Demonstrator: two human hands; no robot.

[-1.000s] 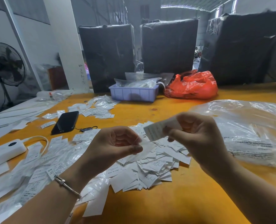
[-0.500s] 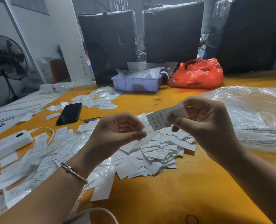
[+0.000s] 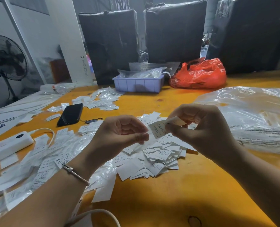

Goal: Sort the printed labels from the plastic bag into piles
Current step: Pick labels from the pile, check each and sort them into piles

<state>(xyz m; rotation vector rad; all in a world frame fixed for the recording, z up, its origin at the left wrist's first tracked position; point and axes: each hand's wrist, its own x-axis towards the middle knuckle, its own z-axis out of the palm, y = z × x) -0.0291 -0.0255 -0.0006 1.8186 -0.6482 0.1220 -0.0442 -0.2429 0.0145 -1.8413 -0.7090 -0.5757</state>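
My right hand (image 3: pixel 199 128) pinches one printed label (image 3: pixel 160 129) above the loose label pile (image 3: pixel 155 158). My left hand (image 3: pixel 119 133) is curled, apparently pinching thin clear film; hard to tell. Label looks light, floppy paper; I'd grip its edge.
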